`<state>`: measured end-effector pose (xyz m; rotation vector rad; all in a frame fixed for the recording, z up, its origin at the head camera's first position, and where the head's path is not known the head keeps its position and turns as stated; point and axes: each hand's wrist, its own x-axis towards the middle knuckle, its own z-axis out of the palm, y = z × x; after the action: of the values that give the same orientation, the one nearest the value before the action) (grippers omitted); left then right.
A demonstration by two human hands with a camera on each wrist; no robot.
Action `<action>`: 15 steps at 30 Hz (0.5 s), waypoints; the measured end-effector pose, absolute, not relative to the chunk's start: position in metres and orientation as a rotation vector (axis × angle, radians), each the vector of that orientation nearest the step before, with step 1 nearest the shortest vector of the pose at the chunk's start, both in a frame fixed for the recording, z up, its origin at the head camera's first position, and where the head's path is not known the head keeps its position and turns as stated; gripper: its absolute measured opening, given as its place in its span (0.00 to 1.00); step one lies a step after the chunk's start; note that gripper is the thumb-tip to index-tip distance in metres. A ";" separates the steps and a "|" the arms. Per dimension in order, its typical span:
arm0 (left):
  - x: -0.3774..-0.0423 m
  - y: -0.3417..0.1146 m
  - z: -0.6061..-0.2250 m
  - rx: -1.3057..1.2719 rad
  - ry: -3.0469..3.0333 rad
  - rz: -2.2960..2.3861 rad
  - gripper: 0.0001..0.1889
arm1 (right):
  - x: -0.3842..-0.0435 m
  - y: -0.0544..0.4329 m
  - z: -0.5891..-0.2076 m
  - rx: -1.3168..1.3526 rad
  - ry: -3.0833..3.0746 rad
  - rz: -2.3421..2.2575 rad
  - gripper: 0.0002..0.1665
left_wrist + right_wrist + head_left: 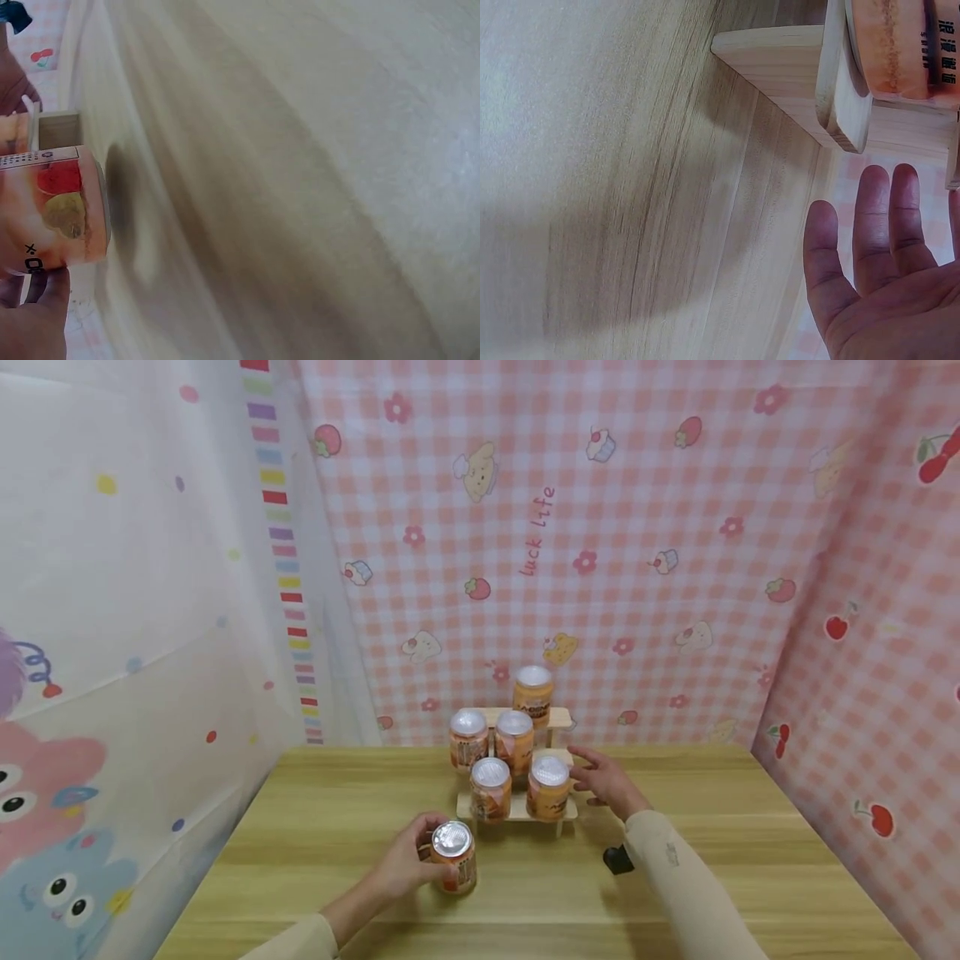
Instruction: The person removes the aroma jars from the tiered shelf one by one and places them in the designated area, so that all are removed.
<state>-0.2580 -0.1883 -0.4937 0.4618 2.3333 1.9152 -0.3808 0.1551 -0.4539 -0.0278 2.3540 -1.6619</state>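
My left hand [408, 860] grips an orange can [454, 868] with a silver lid, in front of the shelf. In the left wrist view the can [49, 210] shows printed fruit, and a shadow lies on the table by its base. A stepped wooden shelf [517, 810] carries several like cans: one can [533, 697] on top, two on the middle step, two on the lowest. Beside the lowest step's right can [549, 793] is my right hand [607, 785]. Its fingers [871, 225] are spread and loosely straight, holding nothing; its thumb is out of the right wrist view.
The wood-grain table [330, 827] extends around the shelf. A small black object [618, 860] lies by the right sleeve. Behind stands a pink checked cloth [660, 610], with a white patterned cloth [165, 610] on the left and another checked cloth on the right.
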 end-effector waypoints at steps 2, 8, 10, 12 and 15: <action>-0.259 -0.187 -0.497 0.483 2.345 1.881 0.38 | -0.381 0.155 -0.454 -0.025 2.366 -1.660 0.32; -0.260 -0.184 -0.502 0.518 2.367 1.828 0.40 | -0.378 0.156 -0.455 -0.023 2.381 -1.663 0.32; -0.259 -0.185 -0.502 0.529 2.382 1.804 0.41 | -0.378 0.156 -0.456 -0.019 2.375 -1.667 0.32; -0.257 -0.187 -0.501 0.543 2.374 1.786 0.42 | -0.377 0.155 -0.456 -0.006 2.366 -1.671 0.32; -0.257 -0.191 -0.499 0.563 2.363 1.776 0.44 | -0.376 0.155 -0.456 -0.022 2.366 -1.662 0.32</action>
<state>-0.2573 -0.1906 -0.4993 0.5628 2.3628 1.7759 -0.3762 0.1551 -0.4564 -0.0216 2.3664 -1.6615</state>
